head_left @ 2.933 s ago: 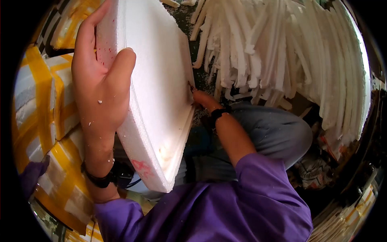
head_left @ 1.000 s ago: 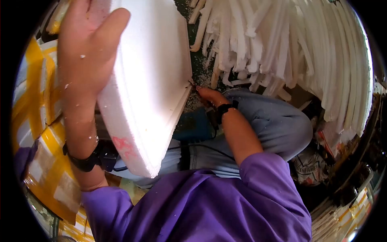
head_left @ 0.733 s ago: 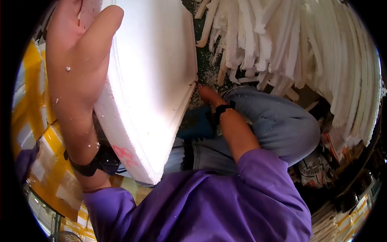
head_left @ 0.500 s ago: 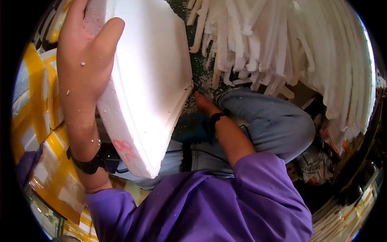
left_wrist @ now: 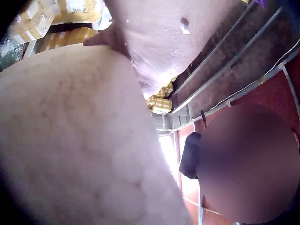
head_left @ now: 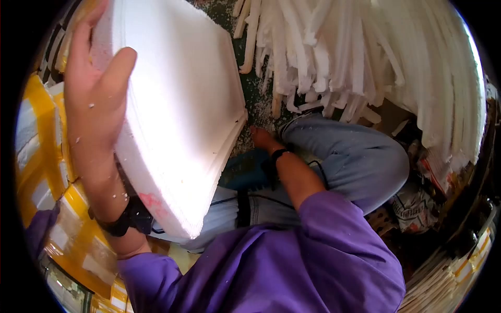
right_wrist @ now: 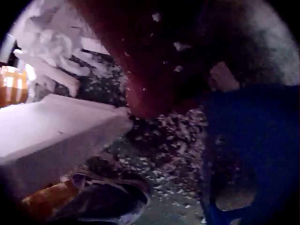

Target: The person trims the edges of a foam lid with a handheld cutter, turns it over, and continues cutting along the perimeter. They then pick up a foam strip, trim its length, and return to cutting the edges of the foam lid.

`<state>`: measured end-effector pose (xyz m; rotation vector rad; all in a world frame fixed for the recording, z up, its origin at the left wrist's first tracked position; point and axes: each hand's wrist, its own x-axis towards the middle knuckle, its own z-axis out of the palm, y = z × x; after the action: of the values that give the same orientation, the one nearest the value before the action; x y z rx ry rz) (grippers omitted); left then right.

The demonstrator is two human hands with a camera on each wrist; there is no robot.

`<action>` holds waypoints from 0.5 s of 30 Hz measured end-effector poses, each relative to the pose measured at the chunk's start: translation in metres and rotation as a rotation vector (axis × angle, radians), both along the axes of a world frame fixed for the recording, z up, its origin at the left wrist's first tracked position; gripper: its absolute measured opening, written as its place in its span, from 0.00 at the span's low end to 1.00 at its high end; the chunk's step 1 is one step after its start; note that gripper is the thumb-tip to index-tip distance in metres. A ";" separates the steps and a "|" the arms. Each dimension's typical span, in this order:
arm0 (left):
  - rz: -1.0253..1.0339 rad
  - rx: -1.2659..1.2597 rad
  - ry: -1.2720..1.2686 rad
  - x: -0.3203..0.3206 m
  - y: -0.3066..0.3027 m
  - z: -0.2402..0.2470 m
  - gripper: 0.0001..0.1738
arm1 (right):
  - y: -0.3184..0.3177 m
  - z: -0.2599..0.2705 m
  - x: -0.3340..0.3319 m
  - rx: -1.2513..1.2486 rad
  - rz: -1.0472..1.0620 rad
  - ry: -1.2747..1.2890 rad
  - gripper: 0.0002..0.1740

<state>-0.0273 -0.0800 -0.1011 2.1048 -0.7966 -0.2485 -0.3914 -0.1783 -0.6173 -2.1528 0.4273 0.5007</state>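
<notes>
My left hand [head_left: 96, 104] grips the edge of a white foam box lid [head_left: 177, 104], with its thumb on the near face and the fingers behind the side. The lid stands tilted over my legs and has red marks low on its side. Close by its right corner is my right hand [head_left: 262, 139], with a small gap between them in the head view. In the right wrist view the right hand [right_wrist: 154, 89] is dark, beside the corner of the lid [right_wrist: 61, 126]. I cannot tell whether it holds anything.
A big pile of white foam strips [head_left: 334, 62] spreads at the upper right. Foam boxes with yellow tape [head_left: 47, 156] are stacked at the left. A blue plastic item [head_left: 245, 169] sits below my right hand, and foam crumbs [right_wrist: 164, 183] cover the floor near a shoe [right_wrist: 115, 187].
The thin dark tool seen earlier at my right fingertips no longer shows. My right hand has drawn down from the lid's corner. The left hand and lid have shifted left.
</notes>
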 end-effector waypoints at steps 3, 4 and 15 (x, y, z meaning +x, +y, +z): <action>0.045 0.010 -0.045 -0.007 -0.007 0.000 0.40 | -0.019 0.011 0.020 0.270 -0.175 0.404 0.34; 0.139 0.010 -0.148 -0.009 -0.010 -0.003 0.37 | -0.036 0.057 0.037 0.377 -0.233 0.657 0.35; 0.177 -0.153 0.013 -0.004 0.029 0.056 0.42 | -0.112 0.230 0.152 -0.207 0.011 0.442 0.23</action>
<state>-0.0318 -0.0513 -0.0451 2.0120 -0.5975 -0.1019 -0.2390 -0.2902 -0.3877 -2.2369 0.7366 0.9821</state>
